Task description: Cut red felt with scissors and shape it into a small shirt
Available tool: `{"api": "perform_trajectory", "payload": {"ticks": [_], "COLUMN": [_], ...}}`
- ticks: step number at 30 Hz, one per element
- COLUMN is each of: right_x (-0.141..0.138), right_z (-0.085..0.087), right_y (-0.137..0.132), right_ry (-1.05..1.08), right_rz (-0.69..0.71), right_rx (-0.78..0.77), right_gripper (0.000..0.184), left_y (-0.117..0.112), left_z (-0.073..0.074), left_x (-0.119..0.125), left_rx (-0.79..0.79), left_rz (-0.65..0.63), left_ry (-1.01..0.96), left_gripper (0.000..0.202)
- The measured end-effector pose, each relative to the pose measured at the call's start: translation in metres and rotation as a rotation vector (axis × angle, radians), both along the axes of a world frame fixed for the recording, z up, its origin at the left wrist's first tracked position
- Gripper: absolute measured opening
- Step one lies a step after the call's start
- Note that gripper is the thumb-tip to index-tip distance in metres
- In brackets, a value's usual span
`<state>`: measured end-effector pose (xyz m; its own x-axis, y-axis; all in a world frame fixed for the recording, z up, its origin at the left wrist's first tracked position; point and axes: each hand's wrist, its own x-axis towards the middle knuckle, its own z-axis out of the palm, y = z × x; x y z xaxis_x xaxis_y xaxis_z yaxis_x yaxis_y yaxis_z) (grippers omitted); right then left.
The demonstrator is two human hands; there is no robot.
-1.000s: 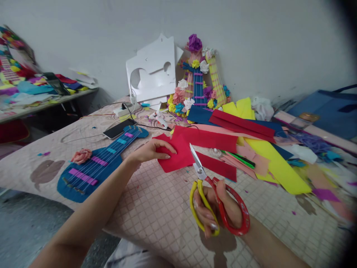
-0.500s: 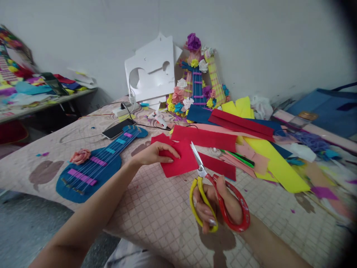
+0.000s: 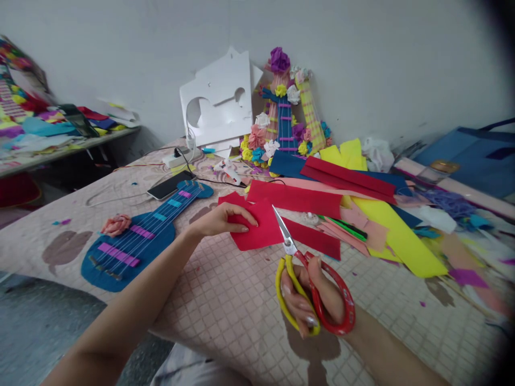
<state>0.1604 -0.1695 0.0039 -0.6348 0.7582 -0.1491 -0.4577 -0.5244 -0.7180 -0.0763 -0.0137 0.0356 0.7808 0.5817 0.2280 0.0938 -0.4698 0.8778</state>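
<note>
My right hand grips a pair of scissors with one yellow and one red handle loop. Fingers and thumb pass through the loops; the blades look closed and point up and left. A piece of red crepe paper lies just left of the blade tip. On its left side my left hand holds it, thumb and fingers nearly together; the fingertips rest on top. A dark red strip lies to the right, partly behind the blades. Another red strip is just beyond.
To the left lies a blue paper guitar beside a phone. A glue gun and power strip sit farther back. Yellow paper and scraps spread on the right. Flower-trimmed guitars lean against the wall.
The scissors have tilted a little and their tip has shifted slightly left. The red paper's lower edge has risen slightly, with my left hand still on it.
</note>
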Motion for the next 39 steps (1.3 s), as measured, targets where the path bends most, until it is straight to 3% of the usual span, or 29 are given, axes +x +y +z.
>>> {"api": "perform_trajectory", "payload": {"ticks": [17,39], "right_x": [0.0011,0.0028], "right_z": [0.0088,0.0055], "right_y": [0.0004,0.0024], "right_ry": [-0.038,-0.071], "right_rz": [-0.025,-0.058], "right_rx": [-0.001,0.011], "right_gripper": [0.069,0.066], "left_y": [-0.0038,-0.0055], "left_z": [-0.0019,0.0003], "left_x": [0.0056,0.0064], "left_rx": [0.045,0.023], "left_rz": [-0.056,-0.143], "left_ry": [0.034,0.074], "left_gripper": [0.02,0.02]}}
